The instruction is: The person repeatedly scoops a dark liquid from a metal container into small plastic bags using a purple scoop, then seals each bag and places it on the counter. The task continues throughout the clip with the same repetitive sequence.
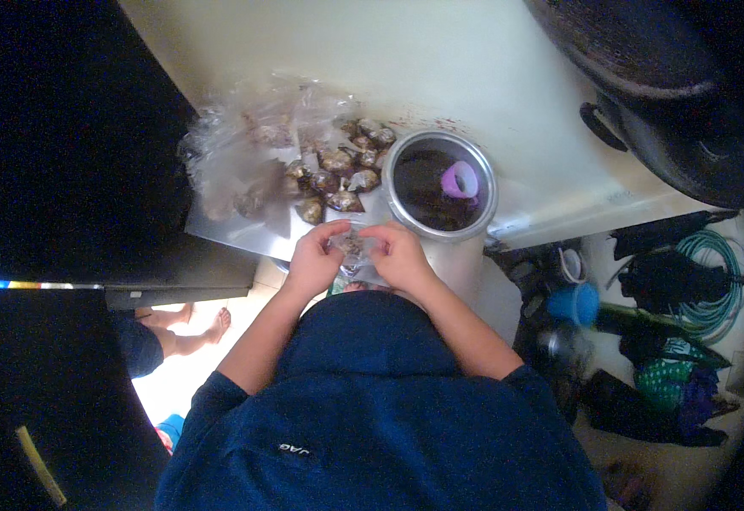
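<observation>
Between both hands, a small clear plastic bag [354,248] is pinched near my body, over the table's near edge. My left hand [319,255] grips one side with thumb and index finger, and my right hand [399,252] grips the other side. What the bag contains is too small to tell. Just beyond the hands lie several knotted plastic bags with brown contents [337,160]. To their right stands a round metal pot [488,191] of dark contents, with a pink plastic cup [458,180] tilted inside it.
Larger crumpled clear plastic bags [219,153] cover the table's left part. A dark cabinet-like surface [78,160] rises at the left. A large dark vessel [666,96] is at the upper right. Down right are a blue plastic container [575,303], a coiled green hose [723,255] and cloths. Another person's feet [219,326] show lower left.
</observation>
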Demonstrator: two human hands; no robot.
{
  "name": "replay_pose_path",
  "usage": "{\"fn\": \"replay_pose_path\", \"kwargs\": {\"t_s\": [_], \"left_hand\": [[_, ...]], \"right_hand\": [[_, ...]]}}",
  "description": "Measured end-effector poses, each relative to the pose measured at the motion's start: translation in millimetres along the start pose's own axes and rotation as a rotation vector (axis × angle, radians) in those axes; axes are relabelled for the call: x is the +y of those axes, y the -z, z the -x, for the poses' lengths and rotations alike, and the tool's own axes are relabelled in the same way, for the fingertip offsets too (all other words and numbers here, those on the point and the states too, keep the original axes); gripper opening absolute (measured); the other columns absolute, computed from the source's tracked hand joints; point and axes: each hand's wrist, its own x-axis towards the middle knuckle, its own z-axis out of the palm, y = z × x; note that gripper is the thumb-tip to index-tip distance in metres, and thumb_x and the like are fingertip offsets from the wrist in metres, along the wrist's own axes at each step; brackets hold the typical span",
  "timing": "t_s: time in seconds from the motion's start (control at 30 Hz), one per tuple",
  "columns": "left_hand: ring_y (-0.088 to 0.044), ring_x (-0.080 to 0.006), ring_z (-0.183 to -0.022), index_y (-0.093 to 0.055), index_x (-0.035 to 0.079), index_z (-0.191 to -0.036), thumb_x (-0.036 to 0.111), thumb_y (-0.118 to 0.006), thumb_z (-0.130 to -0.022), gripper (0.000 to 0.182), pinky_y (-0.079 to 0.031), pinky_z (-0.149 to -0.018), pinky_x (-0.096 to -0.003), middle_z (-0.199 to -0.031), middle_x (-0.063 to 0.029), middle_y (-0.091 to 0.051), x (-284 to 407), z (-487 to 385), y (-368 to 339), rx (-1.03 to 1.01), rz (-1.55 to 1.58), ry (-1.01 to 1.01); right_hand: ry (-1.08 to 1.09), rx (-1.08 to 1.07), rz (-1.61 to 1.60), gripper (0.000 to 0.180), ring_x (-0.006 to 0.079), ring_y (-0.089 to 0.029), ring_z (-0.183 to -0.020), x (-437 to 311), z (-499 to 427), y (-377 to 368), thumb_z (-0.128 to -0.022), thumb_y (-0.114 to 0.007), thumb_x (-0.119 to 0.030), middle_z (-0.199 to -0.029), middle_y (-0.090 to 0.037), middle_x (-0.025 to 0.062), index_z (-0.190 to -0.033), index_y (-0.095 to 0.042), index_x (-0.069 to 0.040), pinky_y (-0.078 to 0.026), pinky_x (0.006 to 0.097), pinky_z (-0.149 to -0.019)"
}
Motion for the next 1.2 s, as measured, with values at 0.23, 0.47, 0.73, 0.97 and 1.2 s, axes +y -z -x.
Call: {"fn": "replay_pose_path", "kwargs": {"t_s": [0.23, 0.47, 0.73, 0.97, 1.2], "left_hand": [[-0.057, -0.0079, -0.072, -0.074, 0.002, -0.137, -0.007, -0.07, -0.085, 0.054, -0.049, -0.069, -0.0269, -0.089, -0.0006, -0.07, 12.5, 2.4, 8.7, -0.058, 0.078, 0.16], [-0.055, -0.0069, -0.072, -0.071, 0.0, -0.14, -0.01, -0.069, -0.086, 0.055, -0.047, -0.067, -0.026, -0.086, 0.0016, -0.067, 32.7, 3.9, 6.9, -0.046, 0.22, 0.175], [-0.056, -0.0066, -0.073, -0.072, 0.003, -0.139, -0.009, -0.07, -0.083, 0.058, -0.047, -0.07, -0.0236, -0.087, 0.0044, -0.065, 40.1, 8.9, 18.6, -0.014, 0.254, 0.195], [-0.058, -0.0046, -0.072, -0.07, -0.003, -0.139, -0.013, -0.066, -0.086, 0.054, -0.046, -0.068, -0.0218, -0.089, 0.0012, -0.071, 44.0, 10.7, 17.6, 0.031, 0.404, 0.171], [-0.059, -0.006, -0.071, -0.07, -0.002, -0.139, -0.012, -0.065, -0.086, 0.054, -0.046, -0.068, -0.0228, -0.085, 0.0008, -0.071, 48.4, 9.2, 21.1, 0.026, 0.391, 0.171]], "right_hand": [[-0.131, 0.496, 0.49, 0.019, 0.0354, -0.069, -0.094, 35.7, -6.8, 90.7, -0.092, -0.082, -0.024, -0.101, -0.07, 0.0144, -0.102, -0.085, -0.008, -0.057, 0.0457, -0.085], [-0.098, 0.236, 0.962, 0.019, 0.0339, -0.063, -0.116, 71.3, -47.9, 140.6, -0.085, -0.085, -0.022, -0.111, -0.07, 0.0121, -0.102, -0.087, -0.013, -0.048, 0.0512, -0.103], [-0.059, 0.2, 0.93, 0.024, 0.0334, -0.062, -0.12, 72.6, -68.0, 132.3, -0.083, -0.082, -0.019, -0.112, -0.07, 0.0123, -0.107, -0.086, -0.013, -0.046, 0.0495, -0.107], [-0.207, 0.179, 1.072, 0.019, 0.034, -0.059, -0.126, 74.0, -75.7, 139.4, -0.081, -0.081, -0.021, -0.113, -0.071, 0.0128, -0.096, -0.085, -0.01, -0.043, 0.0507, -0.109], [-0.089, 0.25, 0.728, 0.01, 0.032, -0.063, -0.113, 83.2, -88.7, 134.5, -0.084, -0.082, -0.019, -0.108, -0.071, 0.011, -0.089, -0.082, -0.01, -0.048, 0.049, -0.1]]}}
